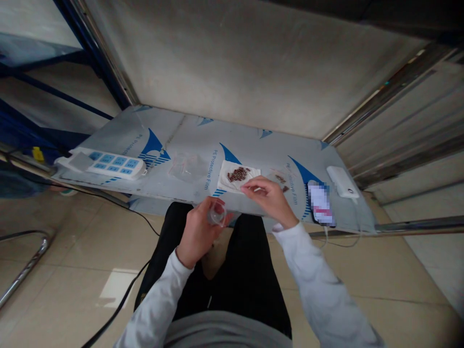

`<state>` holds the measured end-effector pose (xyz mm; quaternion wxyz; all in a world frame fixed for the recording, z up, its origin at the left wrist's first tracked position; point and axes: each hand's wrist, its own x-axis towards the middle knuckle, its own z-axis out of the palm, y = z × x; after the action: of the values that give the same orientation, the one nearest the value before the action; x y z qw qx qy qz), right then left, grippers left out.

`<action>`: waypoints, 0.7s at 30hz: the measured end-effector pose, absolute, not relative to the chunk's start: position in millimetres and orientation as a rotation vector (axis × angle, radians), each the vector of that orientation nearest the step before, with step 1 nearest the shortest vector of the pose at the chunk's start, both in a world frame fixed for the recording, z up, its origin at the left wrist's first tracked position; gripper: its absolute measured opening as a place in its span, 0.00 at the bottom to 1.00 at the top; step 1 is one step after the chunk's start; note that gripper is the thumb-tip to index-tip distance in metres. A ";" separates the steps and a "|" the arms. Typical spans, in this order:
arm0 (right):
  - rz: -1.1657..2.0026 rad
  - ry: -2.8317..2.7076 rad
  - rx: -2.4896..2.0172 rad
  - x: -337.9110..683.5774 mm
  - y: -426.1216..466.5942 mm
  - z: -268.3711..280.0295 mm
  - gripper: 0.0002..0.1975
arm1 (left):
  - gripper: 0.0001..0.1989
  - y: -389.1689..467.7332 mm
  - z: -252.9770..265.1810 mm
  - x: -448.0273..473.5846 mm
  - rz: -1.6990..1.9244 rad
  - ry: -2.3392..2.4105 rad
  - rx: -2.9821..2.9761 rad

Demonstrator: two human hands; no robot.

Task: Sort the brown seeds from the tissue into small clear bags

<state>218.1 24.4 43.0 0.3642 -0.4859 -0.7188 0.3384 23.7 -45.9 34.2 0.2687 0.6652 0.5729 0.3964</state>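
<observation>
My left hand (201,227) is wrapped round a small clear plastic cup (217,214), its round rim facing up, just off the front edge of the metal table (195,128). My right hand (268,195) is pinched at thumb and fingertips, over the near right corner of a white tissue (225,180). Whatever those fingertips hold, if anything, is too small to make out. On the tissue lies a heap of small dark brown pieces (238,174). Just beyond my right hand lies a clear plastic bag (278,175) with some brown bits in it.
A white power strip (108,163) with blue sockets lies at the left end of the table. Crumpled clear plastic (185,166) is left of the tissue. To the right are a phone (320,203) and a white power bank (342,181), with white cables hanging off the edge.
</observation>
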 end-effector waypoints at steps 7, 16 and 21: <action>0.419 -2.035 -1.720 222.5 109.5 -32.1 0.09 | 0.13 -49.9 23.0 17.5 1.097 1.514 1.651; 0.295 -2.074 -1.823 209.9 107.9 -44.0 0.11 | 0.13 -45.2 14.6 14.3 1.079 1.477 1.655; 0.281 -1.965 -1.903 207.9 111.5 -41.6 0.11 | 0.12 -40.1 11.7 15.0 1.078 1.456 1.651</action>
<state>207.9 111.5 -41.6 0.1945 -0.6787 -0.7010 0.1004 15.0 -40.1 11.7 0.3386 0.6337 0.5589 0.4140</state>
